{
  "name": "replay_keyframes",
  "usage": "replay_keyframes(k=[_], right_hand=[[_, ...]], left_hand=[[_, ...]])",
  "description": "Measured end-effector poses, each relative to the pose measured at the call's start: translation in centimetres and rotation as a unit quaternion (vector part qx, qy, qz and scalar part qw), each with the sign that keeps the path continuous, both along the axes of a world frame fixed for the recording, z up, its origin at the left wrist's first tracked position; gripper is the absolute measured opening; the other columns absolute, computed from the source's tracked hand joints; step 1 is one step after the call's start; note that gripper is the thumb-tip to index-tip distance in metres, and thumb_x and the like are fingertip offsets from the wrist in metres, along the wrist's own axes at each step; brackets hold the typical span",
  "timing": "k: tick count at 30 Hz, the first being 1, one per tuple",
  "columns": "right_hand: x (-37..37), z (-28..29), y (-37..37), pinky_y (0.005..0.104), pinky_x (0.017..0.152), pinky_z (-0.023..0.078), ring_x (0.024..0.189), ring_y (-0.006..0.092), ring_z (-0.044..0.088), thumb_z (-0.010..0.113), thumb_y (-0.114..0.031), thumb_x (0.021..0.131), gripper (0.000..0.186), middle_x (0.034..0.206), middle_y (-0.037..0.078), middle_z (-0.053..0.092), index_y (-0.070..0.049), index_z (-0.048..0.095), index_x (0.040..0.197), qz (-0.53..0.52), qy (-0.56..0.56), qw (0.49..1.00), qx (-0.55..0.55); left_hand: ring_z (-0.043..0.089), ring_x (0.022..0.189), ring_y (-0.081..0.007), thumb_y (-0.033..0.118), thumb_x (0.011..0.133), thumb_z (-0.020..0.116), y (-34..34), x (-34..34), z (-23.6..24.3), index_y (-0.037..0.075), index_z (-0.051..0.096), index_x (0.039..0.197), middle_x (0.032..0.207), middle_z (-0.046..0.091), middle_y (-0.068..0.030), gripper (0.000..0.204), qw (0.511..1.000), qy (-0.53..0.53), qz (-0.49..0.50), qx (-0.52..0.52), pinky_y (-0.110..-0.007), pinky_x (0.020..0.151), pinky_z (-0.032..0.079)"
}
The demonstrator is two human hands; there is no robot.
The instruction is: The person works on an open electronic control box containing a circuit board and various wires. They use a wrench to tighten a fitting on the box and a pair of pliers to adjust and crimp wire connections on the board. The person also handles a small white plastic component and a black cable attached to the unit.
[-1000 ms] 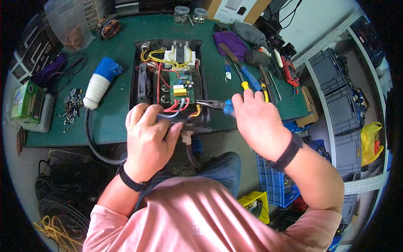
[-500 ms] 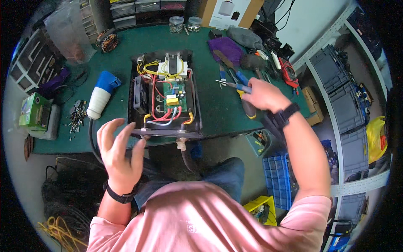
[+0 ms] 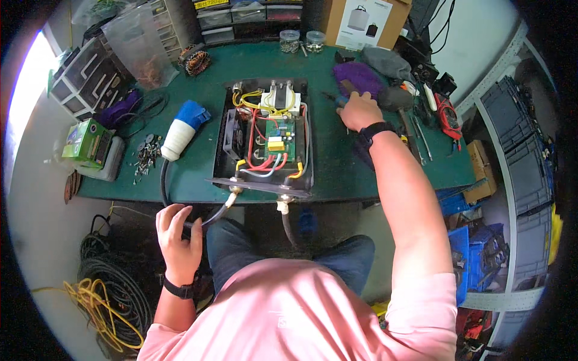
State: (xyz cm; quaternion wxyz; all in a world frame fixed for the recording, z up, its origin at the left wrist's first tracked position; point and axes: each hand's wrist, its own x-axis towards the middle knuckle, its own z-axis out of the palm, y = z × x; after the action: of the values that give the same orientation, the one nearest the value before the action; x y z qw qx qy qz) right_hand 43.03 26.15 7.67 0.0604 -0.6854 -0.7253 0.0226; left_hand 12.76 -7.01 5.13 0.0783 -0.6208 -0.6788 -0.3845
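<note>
Green bench [image 3: 253, 65] carries tools [image 3: 422, 140] beside the right hand [image 3: 359, 112] (grip, can't tell), left hand [image 3: 179, 237] open near a cable [image 3: 164, 180].

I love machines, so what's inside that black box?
Inside the black box, I see a green circuit board, a black fan and red wires. Whatever lies under the board is covered.

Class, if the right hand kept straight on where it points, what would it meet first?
Probably the flat brown blade, then the purple cloth; how high the right hand sits is unclear.
</note>
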Motion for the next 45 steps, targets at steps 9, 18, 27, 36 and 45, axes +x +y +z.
replay_keyframes(k=[9, 18, 27, 36, 45], right_hand=[[4.4, 3.7, -9.5, 0.0455, 0.093, 0.049, 0.109, 0.0392, 0.059, 0.070, -0.027, 0.088, 0.038, 0.114, 0.019, 0.060, -0.002, 0.062, 0.116, 0.195, 0.149, 0.962, 0.120], [8.4, -0.8, -20.3, 0.0295, 0.067, 0.050, 0.079, 0.0178, 0.060, 0.074, -0.008, 0.084, 0.030, 0.101, 0.009, 0.061, -0.003, 0.064, 0.112, 0.108, 0.361, 0.924, 0.073], [7.4, -6.2, -17.3, 0.0207, 0.056, 0.037, 0.064, 0.0052, 0.046, 0.071, -0.004, 0.089, 0.011, 0.079, -0.002, 0.053, -0.002, 0.066, 0.099, 0.078, 0.542, 0.820, 0.165], [7.2, -7.5, -16.6, 0.0213, 0.058, 0.038, 0.065, 0.0061, 0.047, 0.068, 0.000, 0.088, 0.009, 0.079, -0.001, 0.053, -0.002, 0.066, 0.097, 0.077, 0.518, 0.830, 0.194], [7.1, -7.5, -16.7, 0.0240, 0.062, 0.044, 0.070, 0.0094, 0.053, 0.067, 0.000, 0.088, 0.009, 0.081, 0.002, 0.057, -0.002, 0.066, 0.096, 0.073, 0.489, 0.845, 0.204]], left_hand=[[0.057, 0.101, -0.0360, 0.003, 0.079, 0.071, 1.5, 0.6, -0.7, -0.001, 0.065, 0.108, 0.108, 0.061, -0.0184, 0.030, 0.999, 0.011, -0.011, -0.036, -0.043, 0.091, 0.046], [0.058, 0.096, -0.0366, 0.007, 0.075, 0.075, 2.4, 0.9, -2.0, -0.001, 0.066, 0.107, 0.103, 0.062, -0.0184, 0.033, 0.998, -0.001, -0.022, -0.061, -0.043, 0.087, 0.047], [0.060, 0.095, -0.0363, 0.006, 0.074, 0.075, 2.7, 2.1, -2.2, -0.001, 0.067, 0.106, 0.100, 0.065, -0.0170, 0.034, 0.996, -0.028, -0.032, -0.078, -0.043, 0.087, 0.048], [0.061, 0.092, -0.0351, 0.009, 0.072, 0.077, 2.9, 2.3, -2.6, 0.000, 0.067, 0.105, 0.098, 0.066, -0.0159, 0.036, 0.996, -0.031, -0.043, -0.073, -0.042, 0.085, 0.049], [0.061, 0.090, -0.0339, 0.010, 0.070, 0.076, 3.0, 2.4, -3.0, 0.000, 0.067, 0.103, 0.096, 0.066, -0.0144, 0.036, 0.996, -0.016, -0.055, -0.067, -0.042, 0.082, 0.049]])
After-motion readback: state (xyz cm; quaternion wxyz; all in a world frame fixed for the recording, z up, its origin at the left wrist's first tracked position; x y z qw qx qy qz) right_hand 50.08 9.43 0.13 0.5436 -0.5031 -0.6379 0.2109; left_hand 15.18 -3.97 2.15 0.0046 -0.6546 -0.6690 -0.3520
